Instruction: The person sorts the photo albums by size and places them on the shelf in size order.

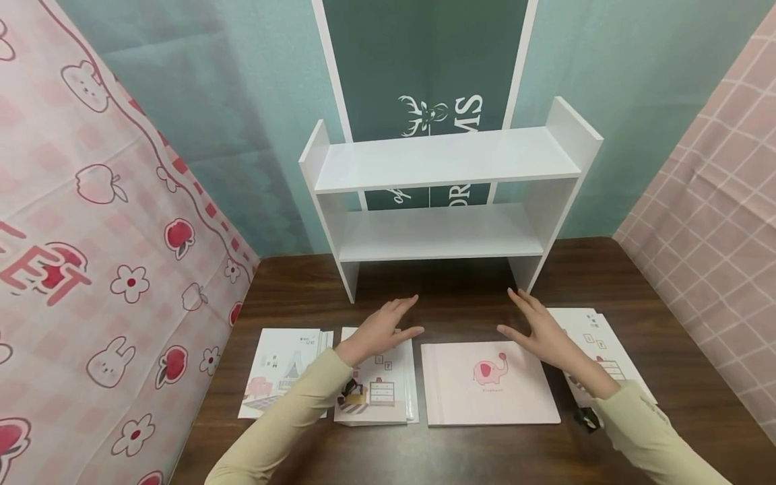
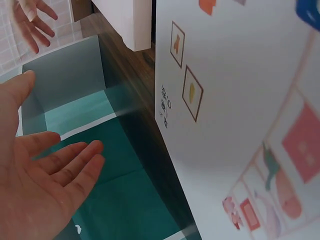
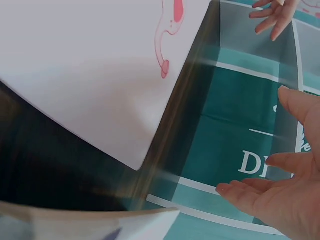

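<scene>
My left hand (image 1: 378,330) hovers over the far part of a stack of white illustrated booklets (image 1: 382,397), its fingers extended and holding nothing. Opposite it, my right hand (image 1: 539,333) is held above the far right corner of a pink book with an elephant drawing (image 1: 491,384), thumb and fingers spread apart. The two palms face each other in front of a white two-tier shelf (image 1: 448,232). In the left wrist view, the left hand (image 2: 55,175) shows a bare palm. The right wrist view shows the right hand (image 3: 280,180) with nothing in it.
Another pile of white booklets (image 1: 281,370) lies at the left, and a further pile (image 1: 603,350) lies at the right, partly under the right forearm. All rest on a dark wooden table (image 1: 291,286). Patterned pink cloth (image 1: 130,283) hangs on the left, pink checked cloth (image 1: 709,202) on the right.
</scene>
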Available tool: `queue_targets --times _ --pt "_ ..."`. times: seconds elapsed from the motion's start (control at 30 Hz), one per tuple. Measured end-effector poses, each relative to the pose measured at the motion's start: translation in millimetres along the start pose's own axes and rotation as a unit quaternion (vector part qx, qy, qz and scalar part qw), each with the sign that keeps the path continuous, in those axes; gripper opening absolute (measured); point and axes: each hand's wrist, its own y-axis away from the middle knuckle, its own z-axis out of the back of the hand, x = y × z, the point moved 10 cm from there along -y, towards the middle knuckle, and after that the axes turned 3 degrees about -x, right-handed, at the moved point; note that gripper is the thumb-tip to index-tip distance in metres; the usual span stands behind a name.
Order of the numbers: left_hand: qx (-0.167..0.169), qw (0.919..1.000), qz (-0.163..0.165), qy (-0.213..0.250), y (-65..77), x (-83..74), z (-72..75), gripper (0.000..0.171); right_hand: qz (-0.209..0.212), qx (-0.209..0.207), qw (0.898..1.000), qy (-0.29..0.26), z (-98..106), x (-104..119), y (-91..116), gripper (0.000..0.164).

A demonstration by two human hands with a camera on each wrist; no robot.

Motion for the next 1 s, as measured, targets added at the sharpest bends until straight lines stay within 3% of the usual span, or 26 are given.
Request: queue_targets --times 0.3,0.57,0.7,1.0 --pt "-0.001 1.0 0.0 0.007 0.4 -1.2 -2.4 0.071 0.006 -0.014 1.0 -0.007 -2 -2 5 0.08" --pt "-0.01 0.9992 0.003 0.037 2.2 -2.6 -4.8 0.069 -0.02 -0.013 1.0 -0.002 -3 -8 9 0.077" --pt "-0.004 0.998 0.008 0.062 3.5 -2.9 -9.2 0.068 -0.031 -0.014 0.999 0.003 -3 -10 11 0.075" --pt "0.01 0.9976 0.012 0.068 6.5 -4.1 -16.0 0.065 -0.028 -0.02 0.999 -0.005 -6 -11 17 0.07"
